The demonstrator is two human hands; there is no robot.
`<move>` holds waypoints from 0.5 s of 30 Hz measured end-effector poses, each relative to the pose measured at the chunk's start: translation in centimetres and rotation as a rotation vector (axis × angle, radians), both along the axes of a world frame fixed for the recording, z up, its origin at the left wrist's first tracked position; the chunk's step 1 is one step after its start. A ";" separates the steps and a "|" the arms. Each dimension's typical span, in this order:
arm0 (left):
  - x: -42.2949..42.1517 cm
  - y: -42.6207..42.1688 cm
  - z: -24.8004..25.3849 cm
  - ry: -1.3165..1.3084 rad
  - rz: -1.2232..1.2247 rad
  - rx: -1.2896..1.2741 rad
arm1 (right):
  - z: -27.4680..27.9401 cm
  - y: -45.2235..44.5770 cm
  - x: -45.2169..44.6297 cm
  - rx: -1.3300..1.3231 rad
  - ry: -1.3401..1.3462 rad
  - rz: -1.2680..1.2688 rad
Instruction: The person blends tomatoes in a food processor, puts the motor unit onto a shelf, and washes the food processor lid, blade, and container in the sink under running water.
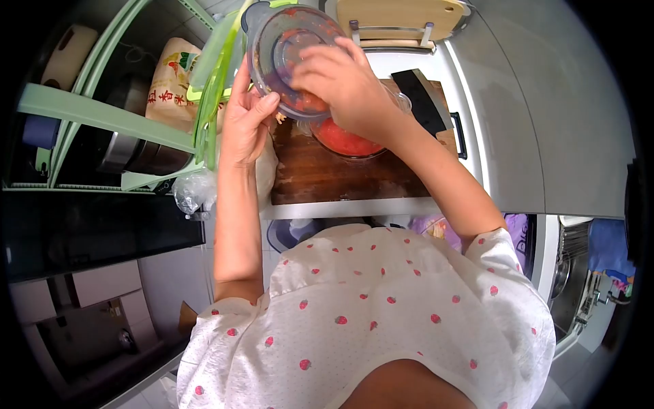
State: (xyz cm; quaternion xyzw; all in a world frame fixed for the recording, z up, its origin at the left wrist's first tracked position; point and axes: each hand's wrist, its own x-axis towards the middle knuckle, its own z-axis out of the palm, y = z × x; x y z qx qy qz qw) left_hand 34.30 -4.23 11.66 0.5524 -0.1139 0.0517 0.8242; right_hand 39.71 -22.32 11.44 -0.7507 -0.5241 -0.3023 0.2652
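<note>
My left hand (251, 116) grips a round see-through lid (272, 51) by its lower left edge, thumb on the near side. The lid is tilted up, and bits of red pulp cling to its surface. Over the lid's right part is my right hand (347, 88), its fingers bent slightly apart and their tips at the lid's face; nothing shows held in them. Below both hands a round clear bowl of red mush (344, 140) stands on a dark wooden cutting board (320, 180), partly hidden by the lid and my right forearm.
A dark-bladed cleaver (417, 102) lies on the board's right side. Long green stalks (216, 88) hang at the left, beside a green shelf rack (102, 116) with a printed bag (170, 85). A crumpled clear plastic bag (194, 193) is below. Another board (395, 19) stands at the back.
</note>
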 end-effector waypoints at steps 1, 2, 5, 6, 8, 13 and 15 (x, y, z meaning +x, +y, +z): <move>0.0 -0.2 0.2 -0.002 -0.001 -0.006 | 0.5 0.6 0.0 0.085 -0.039 -0.032; -0.1 -0.9 0.5 0.008 0.053 -0.037 | 1.0 1.0 0.0 0.171 -0.079 -0.061; 0.1 0.6 0.2 -0.041 0.001 0.052 | -0.3 0.3 -0.5 0.043 -0.098 -0.036; 0.1 0.3 0.6 -0.053 0.001 0.048 | -0.8 -0.4 -0.2 0.039 -0.110 -0.036; -0.6 -0.5 1.6 -0.046 0.055 -0.007 | -1.7 -1.9 0.2 -0.088 0.072 -0.020; -0.8 0.0 0.7 0.011 -0.017 0.076 | 1.7 -1.2 3.5 0.209 -0.046 -0.083; -0.9 -0.5 0.8 0.012 -0.010 0.079 | 2.1 -0.4 4.6 0.196 -0.077 0.029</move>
